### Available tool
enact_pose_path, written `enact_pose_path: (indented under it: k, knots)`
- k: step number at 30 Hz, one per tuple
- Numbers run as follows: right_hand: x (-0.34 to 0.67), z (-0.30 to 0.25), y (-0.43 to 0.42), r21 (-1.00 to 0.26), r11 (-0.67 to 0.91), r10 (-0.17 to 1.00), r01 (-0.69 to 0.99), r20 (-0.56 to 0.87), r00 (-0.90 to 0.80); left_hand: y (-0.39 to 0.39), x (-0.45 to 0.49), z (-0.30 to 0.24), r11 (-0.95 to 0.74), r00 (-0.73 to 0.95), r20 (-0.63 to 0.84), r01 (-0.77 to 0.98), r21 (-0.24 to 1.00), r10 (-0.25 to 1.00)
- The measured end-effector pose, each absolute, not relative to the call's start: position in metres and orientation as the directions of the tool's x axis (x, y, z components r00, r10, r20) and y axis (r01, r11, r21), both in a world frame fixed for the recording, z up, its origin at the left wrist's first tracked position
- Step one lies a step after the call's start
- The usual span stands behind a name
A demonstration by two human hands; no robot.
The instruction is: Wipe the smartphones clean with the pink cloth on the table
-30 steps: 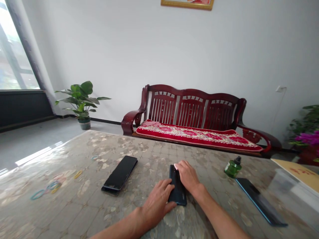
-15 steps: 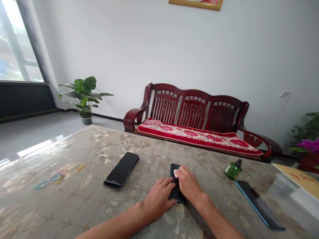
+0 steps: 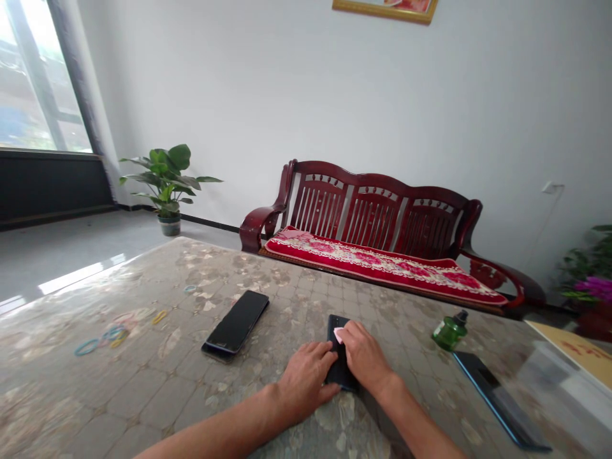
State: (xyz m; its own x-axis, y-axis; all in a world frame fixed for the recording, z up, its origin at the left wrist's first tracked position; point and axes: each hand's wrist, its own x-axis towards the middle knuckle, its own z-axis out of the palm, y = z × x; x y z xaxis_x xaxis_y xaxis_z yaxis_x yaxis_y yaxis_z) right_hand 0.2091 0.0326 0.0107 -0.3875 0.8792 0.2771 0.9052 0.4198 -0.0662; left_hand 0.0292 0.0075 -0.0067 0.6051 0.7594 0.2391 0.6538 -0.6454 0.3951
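Observation:
A dark phone [image 3: 339,357] lies flat on the patterned table [image 3: 143,382], between my two hands. My left hand [image 3: 303,382] rests against its left edge with curled fingers holding it steady. Over the phone's right side lies my right hand [image 3: 366,360], whose fingers press a small pale pink piece [image 3: 338,334] onto the screen near the far end. A second black phone [image 3: 236,324] lies to the left, untouched. At the right edge of the table lies a third, blue-rimmed phone [image 3: 497,398].
A small green bottle [image 3: 449,330] stands on the table to the right. Coloured rubber bands [image 3: 102,335] lie at the left. A yellow box [image 3: 581,347] sits at the far right. Behind the table are a red wooden bench [image 3: 382,236] and a potted plant [image 3: 167,182].
My right hand has drawn back a little along the phone with the pink piece. The camera has shifted slightly; the left hand stays at the phone's edge.

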Motion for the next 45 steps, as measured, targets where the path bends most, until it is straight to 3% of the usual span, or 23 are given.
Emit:
enact_pose_path:
  k: [9,15,28,34,45]
  knots:
    - [0.208,0.014,0.031,-0.066,0.429,0.877,0.901,0.268,-0.399,0.007,0.029,-0.010,-0.662,0.604,0.276,0.640,0.390,0.747]
    - [0.214,0.011,0.053,-0.034,0.299,0.923,0.954,0.264,-0.280,0.008,0.029,-0.012,-0.669,0.605,0.288,0.643,0.371,0.742]
    - [0.219,0.011,0.037,-0.109,0.446,0.872,0.889,0.279,-0.403,0.009,0.029,-0.013,-0.665,0.601,0.285,0.652,0.365,0.746]
    - [0.222,0.013,0.062,-0.056,0.319,0.914,0.946,0.281,-0.292,0.009,0.028,-0.015,-0.658,0.587,0.297,0.654,0.374,0.753]
    - [0.228,0.005,0.018,-0.220,0.477,0.856,0.851,0.335,-0.393,0.010,0.027,-0.014,-0.637,0.575,0.277,0.660,0.398,0.770]
